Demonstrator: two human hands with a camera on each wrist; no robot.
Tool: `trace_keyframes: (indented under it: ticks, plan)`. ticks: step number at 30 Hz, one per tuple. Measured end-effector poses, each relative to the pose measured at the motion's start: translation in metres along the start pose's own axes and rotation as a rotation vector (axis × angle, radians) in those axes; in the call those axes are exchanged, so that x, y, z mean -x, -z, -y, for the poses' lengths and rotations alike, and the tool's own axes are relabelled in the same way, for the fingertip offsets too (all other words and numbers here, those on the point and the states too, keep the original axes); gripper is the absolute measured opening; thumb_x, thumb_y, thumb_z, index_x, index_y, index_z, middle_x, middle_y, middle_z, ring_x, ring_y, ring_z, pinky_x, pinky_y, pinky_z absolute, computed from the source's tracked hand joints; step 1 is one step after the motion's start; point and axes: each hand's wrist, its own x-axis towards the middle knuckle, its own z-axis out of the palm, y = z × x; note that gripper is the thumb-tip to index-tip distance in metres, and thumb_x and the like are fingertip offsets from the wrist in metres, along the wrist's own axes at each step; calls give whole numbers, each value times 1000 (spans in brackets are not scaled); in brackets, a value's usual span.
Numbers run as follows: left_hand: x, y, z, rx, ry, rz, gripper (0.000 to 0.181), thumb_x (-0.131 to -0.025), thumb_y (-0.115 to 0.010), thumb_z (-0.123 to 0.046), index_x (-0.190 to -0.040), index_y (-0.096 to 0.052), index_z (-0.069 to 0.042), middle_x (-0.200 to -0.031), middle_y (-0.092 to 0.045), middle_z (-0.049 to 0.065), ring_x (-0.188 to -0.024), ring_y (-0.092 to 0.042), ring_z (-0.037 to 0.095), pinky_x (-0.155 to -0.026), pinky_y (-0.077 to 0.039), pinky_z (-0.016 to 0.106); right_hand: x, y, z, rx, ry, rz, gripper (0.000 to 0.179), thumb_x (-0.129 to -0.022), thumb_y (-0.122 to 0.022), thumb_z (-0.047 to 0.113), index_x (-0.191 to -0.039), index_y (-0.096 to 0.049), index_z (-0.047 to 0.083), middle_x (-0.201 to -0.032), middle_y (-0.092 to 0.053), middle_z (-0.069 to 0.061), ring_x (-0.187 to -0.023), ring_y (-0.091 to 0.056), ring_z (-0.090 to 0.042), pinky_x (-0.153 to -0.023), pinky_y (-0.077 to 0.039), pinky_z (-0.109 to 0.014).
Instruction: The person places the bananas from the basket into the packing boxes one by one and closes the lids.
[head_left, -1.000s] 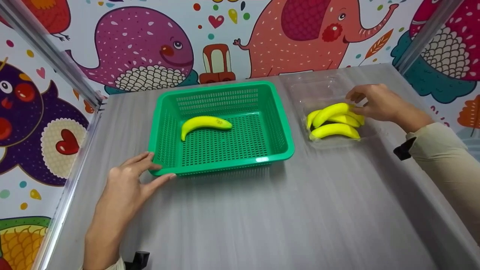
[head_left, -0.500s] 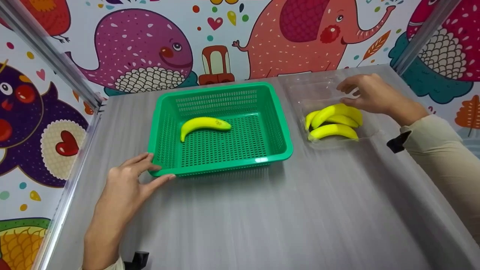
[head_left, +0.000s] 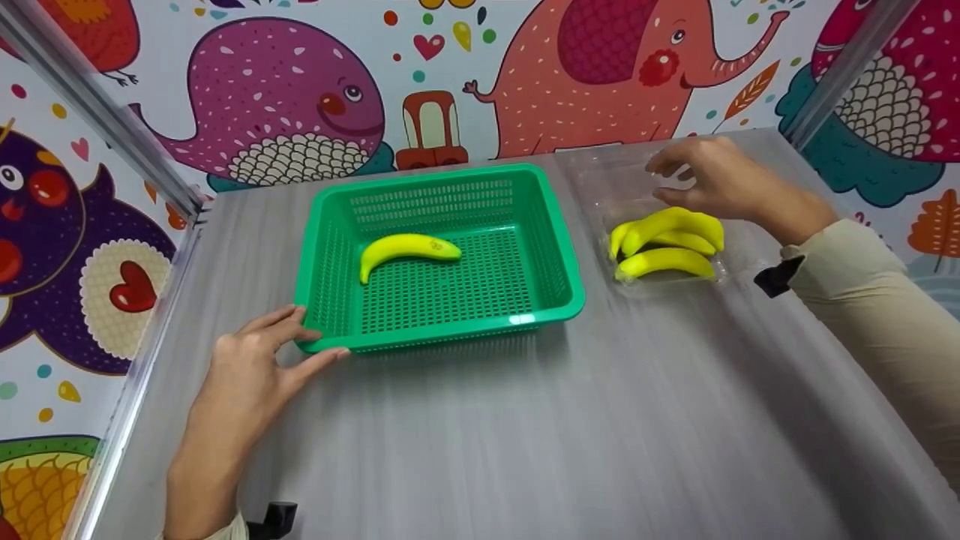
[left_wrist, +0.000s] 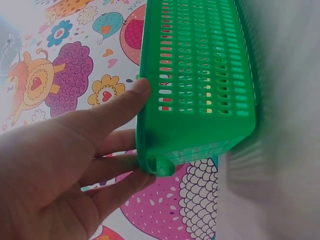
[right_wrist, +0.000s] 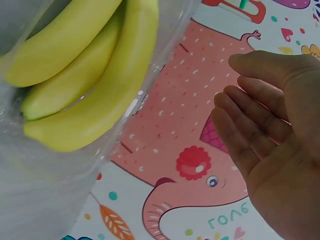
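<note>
The left hand (head_left: 259, 364) pinches a green basket (head_left: 450, 331) by its near-left rim corner; one banana (head_left: 409, 246) lies inside. Rightward on the surface (head_left: 487, 435), a clear container (head_left: 721, 268) holds more bananas (head_left: 666, 262), the right hand (head_left: 712, 178) near them, fingers apart. Wall lettering (right_wrist: 228, 216) reads "LOVE".

The right hand (head_left: 712, 180) has open air to its left, over the narrow strip of grey surface (head_left: 525, 435) between the transparent plastic tray (head_left: 630, 184) and the green perforated plastic basket (head_left: 450, 332), whose raised rim crosses that path. Inside the basket, room lies right of and in front of 1 curved yellow banana (head_left: 409, 247), but the left hand (head_left: 255, 367) blocks the near left corner. Heaped yellow bananas (head_left: 667, 219) obstruct the tray's near part, and a white animal-print wall (head_left: 450, 67) closes the back.
</note>
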Motion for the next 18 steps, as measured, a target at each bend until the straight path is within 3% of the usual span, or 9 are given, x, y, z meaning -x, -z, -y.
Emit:
trace_keyframes:
  ticks: [7,13,18]
  plan:
    - [2,-1,1,2,5,-4,40,-79,-98,-30,-99,-84,0,-127,-74,31,-120,-70,57,-94,-56,63,-13,1,19,-5,84,-37,41,-97,-79,10,-137,-71,2,-132,-76,-19,-119,-74,-39,-98,-62,-58]
    - [2,-1,3,8,-38,-47,40,-76,-100,-30,-96,-84,1,-124,-75,31,-117,-72,56,-95,-56,64,-28,3,45,-1,187,-64,39,-96,-80,5,-134,-73,1,-128,-78,-19,-117,-75,-39,-98,-62,-58]
    - [2,-1,2,11,-39,-46,39,-76,-100,-29,-96,-84,1,-123,-75,31,-116,-72,56,-95,-56,64,-38,1,65,44,215,-71,36,-97,-79,8,-132,-74,-1,-128,-77,-20,-117,-75,-39,-99,-63,-57]
